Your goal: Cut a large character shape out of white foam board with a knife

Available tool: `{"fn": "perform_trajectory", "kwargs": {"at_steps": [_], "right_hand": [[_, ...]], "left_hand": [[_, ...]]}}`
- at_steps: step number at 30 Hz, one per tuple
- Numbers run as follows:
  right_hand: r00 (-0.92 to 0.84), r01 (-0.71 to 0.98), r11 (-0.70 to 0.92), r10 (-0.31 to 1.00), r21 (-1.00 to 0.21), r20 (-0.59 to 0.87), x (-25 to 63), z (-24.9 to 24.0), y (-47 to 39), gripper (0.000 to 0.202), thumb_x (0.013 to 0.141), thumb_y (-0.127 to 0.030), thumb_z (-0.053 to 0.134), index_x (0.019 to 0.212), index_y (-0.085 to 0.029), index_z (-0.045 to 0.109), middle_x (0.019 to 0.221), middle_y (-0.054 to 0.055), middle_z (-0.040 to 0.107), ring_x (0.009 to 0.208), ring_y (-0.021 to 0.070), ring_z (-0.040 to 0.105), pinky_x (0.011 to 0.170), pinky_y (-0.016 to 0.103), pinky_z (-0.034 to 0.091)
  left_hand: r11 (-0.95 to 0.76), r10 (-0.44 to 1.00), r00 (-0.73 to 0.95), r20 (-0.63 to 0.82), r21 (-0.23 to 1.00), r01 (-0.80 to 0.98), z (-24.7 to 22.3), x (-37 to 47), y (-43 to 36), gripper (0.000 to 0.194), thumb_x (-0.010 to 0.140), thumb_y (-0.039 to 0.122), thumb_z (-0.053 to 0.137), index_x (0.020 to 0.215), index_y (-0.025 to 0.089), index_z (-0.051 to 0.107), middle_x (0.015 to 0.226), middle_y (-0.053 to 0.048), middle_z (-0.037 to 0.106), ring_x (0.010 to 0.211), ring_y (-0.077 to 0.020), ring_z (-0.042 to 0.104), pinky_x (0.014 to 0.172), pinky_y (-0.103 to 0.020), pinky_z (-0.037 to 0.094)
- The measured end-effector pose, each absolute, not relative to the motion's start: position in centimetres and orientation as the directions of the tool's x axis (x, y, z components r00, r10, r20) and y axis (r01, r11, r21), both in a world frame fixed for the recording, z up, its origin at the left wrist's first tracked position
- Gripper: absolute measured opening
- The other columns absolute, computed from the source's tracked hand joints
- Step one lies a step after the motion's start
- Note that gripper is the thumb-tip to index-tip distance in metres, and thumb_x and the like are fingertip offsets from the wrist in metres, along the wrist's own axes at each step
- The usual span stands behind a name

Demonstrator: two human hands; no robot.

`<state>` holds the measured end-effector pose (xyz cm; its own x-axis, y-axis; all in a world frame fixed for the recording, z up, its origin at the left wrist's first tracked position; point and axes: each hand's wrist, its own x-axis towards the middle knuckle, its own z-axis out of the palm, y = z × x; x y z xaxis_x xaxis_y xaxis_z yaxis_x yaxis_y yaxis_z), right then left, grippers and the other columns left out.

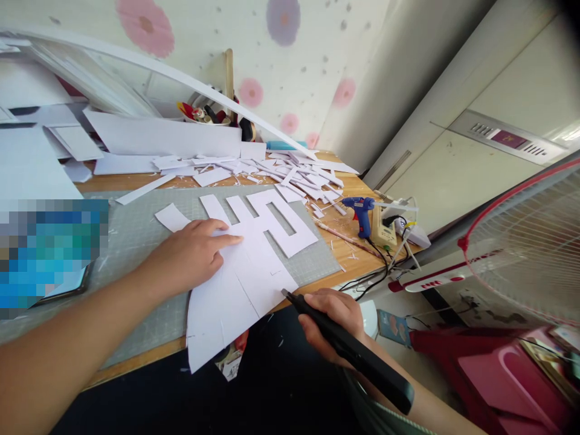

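Left forearm (81, 356) nearest camera, leading to left hand (194, 254): part-open, fingers loosely spread, resting on the white sheet (235, 272), not gripping. Right hand (338, 314) closed round a black cutter (356, 351), tip beside the sheet's corner; contact unclear. Sheet sits under the left hand, partly on the cutting mat (140, 229), its near end overhanging the table edge (136, 366). Risks: overhang has no backing, so blade pressure there could bend or tear it. Light hold could let it pivot, cut wanders. Narrow arms beyond left fingers could crease. Leftward slip sends blade toward left hand.
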<state>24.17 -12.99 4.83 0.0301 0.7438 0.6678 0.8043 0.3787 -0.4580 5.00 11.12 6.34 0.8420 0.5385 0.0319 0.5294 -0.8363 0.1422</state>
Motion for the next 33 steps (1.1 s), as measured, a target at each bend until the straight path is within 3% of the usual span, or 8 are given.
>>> {"fn": "perform_trajectory", "kwargs": {"at_steps": [13, 20, 26, 33], "right_hand": [[0.029, 0.819, 0.401, 0.685, -0.411, 0.727, 23.6, 4.8, -13.4, 0.031, 0.078, -0.012, 0.061, 0.107, -0.022, 0.057, 0.064, 0.002, 0.063, 0.051, 0.0176, 0.061, 0.047, 0.027, 0.050], [0.097, 0.866, 0.332, 0.622, -0.374, 0.777, 22.9, 4.3, -13.2, 0.032, 0.077, -0.015, 0.061, 0.107, -0.025, 0.058, 0.065, 0.002, 0.069, 0.053, 0.0205, 0.068, 0.050, 0.029, 0.055], [0.084, 0.831, 0.357, 0.678, -0.427, 0.731, 23.0, 4.7, -11.2, 0.027, 0.080, -0.015, 0.059, 0.105, -0.025, 0.059, 0.067, 0.002, 0.069, 0.054, 0.0174, 0.067, 0.050, 0.027, 0.053], [0.026, 0.848, 0.403, 0.617, -0.344, 0.787, 23.0, 4.2, -10.5, 0.030, 0.076, -0.014, 0.059, 0.104, -0.024, 0.057, 0.062, 0.001, 0.066, 0.050, 0.0181, 0.065, 0.049, 0.028, 0.054]], "left_hand": [[-0.846, 0.524, 0.851, 0.044, 0.142, 0.514, 6.0, 4.9, 11.4, 0.053, 0.084, 0.022, 0.039, 0.130, 0.034, 0.064, 0.140, -0.008, 0.051, 0.127, -0.0315, 0.049, 0.106, -0.050, 0.041], [-0.834, 0.532, 0.846, 0.029, 0.189, 0.518, 6.5, 5.1, 11.3, 0.045, 0.089, 0.037, 0.041, 0.128, 0.033, 0.066, 0.141, -0.008, 0.052, 0.127, -0.0324, 0.050, 0.108, -0.051, 0.039], [-0.827, 0.561, 0.826, 0.044, 0.073, 0.558, 6.6, 4.8, 12.1, 0.050, 0.095, 0.050, 0.034, 0.132, 0.031, 0.063, 0.143, -0.012, 0.053, 0.130, -0.0359, 0.049, 0.108, -0.055, 0.038], [-0.805, 0.590, 0.807, 0.030, 0.101, 0.585, 6.3, 4.7, 12.5, 0.049, 0.096, 0.049, 0.035, 0.133, 0.031, 0.062, 0.147, -0.010, 0.049, 0.129, -0.0355, 0.051, 0.108, -0.053, 0.041]]}}
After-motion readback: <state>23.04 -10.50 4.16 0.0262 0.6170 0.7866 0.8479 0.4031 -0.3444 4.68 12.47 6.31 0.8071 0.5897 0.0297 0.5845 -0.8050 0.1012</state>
